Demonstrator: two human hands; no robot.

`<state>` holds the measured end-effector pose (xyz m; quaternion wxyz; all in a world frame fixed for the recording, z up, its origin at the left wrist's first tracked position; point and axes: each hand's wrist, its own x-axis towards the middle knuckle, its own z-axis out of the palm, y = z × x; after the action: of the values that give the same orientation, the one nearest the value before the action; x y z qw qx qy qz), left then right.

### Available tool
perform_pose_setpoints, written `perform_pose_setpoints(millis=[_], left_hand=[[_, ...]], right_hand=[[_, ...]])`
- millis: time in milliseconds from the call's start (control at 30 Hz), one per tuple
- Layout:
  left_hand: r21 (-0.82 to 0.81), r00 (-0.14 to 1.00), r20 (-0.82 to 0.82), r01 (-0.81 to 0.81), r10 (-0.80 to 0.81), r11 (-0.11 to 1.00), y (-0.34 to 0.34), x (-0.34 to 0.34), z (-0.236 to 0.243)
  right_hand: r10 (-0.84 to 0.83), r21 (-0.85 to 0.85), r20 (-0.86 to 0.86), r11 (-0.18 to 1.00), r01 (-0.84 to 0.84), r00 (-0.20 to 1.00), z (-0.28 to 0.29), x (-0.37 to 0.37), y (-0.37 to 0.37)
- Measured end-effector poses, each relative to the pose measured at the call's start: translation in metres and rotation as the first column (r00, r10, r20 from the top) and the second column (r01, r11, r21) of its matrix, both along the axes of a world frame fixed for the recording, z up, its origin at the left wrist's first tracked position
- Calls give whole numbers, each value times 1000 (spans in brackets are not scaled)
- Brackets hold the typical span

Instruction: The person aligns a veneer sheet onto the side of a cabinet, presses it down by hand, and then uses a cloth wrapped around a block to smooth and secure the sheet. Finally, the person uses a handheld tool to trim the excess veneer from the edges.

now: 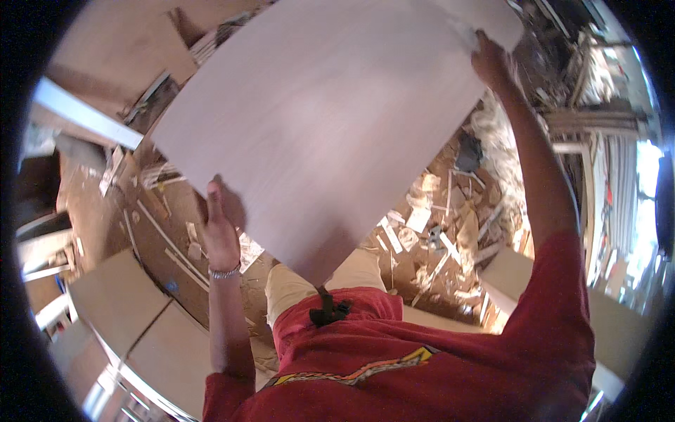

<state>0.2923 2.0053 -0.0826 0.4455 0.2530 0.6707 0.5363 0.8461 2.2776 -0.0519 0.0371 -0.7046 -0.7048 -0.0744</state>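
Observation:
A large flat wooden panel, pale and smooth like plywood, is held up in front of me with one corner pointing down at my waist. My left hand grips its lower left edge, thumb on the upper face and the other fingers hidden beneath. Farther out, my right hand has hold of the right edge near the far corner, its fingertips over the top face. Both arms are spread, the right one stretched forward. The panel hides much of the floor ahead of it.
Wood offcuts and shavings litter the floor on my right. Brown boards lie at the lower left. A white-edged beam juts in from the left. Stacked timber stands at the right, and a big brown sheet is at the far left.

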Motion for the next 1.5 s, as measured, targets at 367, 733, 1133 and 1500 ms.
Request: perform_pose_setpoints(millis=[367,733,1133,1500], left_hand=[[194,913,407,-113,25,974,-34,-17,-32],[114,980,-113,-153,166,982,84,-91,-105],[495,924,-148,-239,352,835,102,-144,-155],[183,979,63,-203,195,962,86,-103,-98]], right_hand=[[651,-70,-284,719,-692,704,75,-324,-387],[908,-207,-134,366,-907,397,69,-349,-405],[932,-26,-57,356,-934,357,68,-607,-181],[762,24,-320,601,-799,563,88,-494,-194]])
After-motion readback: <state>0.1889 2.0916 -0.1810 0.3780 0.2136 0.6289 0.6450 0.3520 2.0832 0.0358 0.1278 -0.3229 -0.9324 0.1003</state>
